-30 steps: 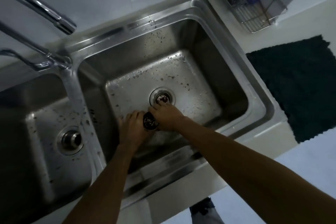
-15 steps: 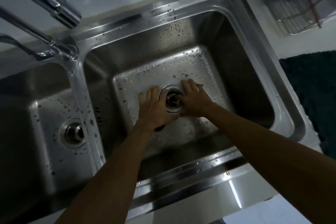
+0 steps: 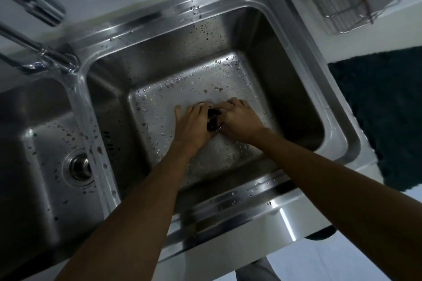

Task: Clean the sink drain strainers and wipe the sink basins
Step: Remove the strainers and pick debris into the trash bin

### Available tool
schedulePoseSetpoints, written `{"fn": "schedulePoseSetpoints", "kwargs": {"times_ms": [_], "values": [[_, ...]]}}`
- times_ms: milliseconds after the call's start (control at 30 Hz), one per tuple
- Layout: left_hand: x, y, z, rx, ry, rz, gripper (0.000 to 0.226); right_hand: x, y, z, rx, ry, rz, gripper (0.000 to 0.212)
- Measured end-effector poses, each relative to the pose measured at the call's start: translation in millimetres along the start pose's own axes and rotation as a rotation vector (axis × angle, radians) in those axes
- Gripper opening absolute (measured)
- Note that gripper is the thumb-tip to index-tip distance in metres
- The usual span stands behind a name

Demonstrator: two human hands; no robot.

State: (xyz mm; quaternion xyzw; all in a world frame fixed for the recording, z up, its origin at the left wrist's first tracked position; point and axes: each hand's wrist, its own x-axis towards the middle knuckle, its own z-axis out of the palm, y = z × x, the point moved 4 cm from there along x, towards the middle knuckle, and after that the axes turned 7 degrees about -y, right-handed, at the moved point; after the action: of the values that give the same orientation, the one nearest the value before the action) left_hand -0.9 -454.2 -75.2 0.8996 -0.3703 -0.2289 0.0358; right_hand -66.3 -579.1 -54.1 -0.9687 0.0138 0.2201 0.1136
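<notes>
Both my hands are low in the wet right basin (image 3: 285,89), meeting at its drain. A dark drain strainer (image 3: 213,121) shows in the gap between them, partly hidden by my fingers. My left hand (image 3: 191,125) lies palm down against its left side with the thumb spread out. My right hand (image 3: 241,121) curls its fingers around the right side. The drain opening underneath is covered. In the left basin (image 3: 41,143) a second metal strainer (image 3: 80,166) sits in its drain, untouched.
The chrome faucet (image 3: 38,9) reaches over the divider at upper left. A wire dish rack (image 3: 342,0) stands on the counter at upper right. A dark mat (image 3: 383,121) lies to the right of the sink. Water drops cover both basins and the front rim (image 3: 251,201).
The dark strainer was held in front of the drain one second ago; both hands then moved up to the drain, and now they close on the strainer there. The view has shifted closer.
</notes>
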Motion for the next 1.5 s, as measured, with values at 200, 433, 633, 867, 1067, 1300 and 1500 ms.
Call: {"fn": "schedulePoseSetpoints", "kwargs": {"times_ms": [200,433,633,867,1067,1300,1500], "values": [[-22.0,32.1,2.8,0.129,-0.091,0.046,0.086,-34.7,6.1,6.5,0.060,-0.068,0.057,0.068],[-35.8,45.7,23.1,0.184,-0.105,0.052,0.089,-41.2,3.6,17.6,-0.064,-0.206,0.070,0.061],[-39.9,45.1,29.5,0.195,-0.131,0.045,0.082,-39.1,-1.6,23.6,-0.132,-0.247,0.077,0.062],[-43.6,47.3,29.0,0.177,-0.143,0.032,0.071,-37.5,-1.7,30.5,-0.168,-0.261,0.071,0.071],[-44.5,50.0,26.7,0.167,-0.158,0.014,0.058,-36.1,-3.0,33.7,-0.166,-0.264,0.087,0.070],[-45.1,49.1,27.4,0.145,-0.146,0.018,0.060,-35.6,-3.1,35.4,-0.158,-0.264,0.094,0.066],[-44.1,48.2,30.5,0.143,-0.139,0.023,0.063,-35.2,-3.1,36.4,-0.147,-0.263,0.099,0.070]]}}
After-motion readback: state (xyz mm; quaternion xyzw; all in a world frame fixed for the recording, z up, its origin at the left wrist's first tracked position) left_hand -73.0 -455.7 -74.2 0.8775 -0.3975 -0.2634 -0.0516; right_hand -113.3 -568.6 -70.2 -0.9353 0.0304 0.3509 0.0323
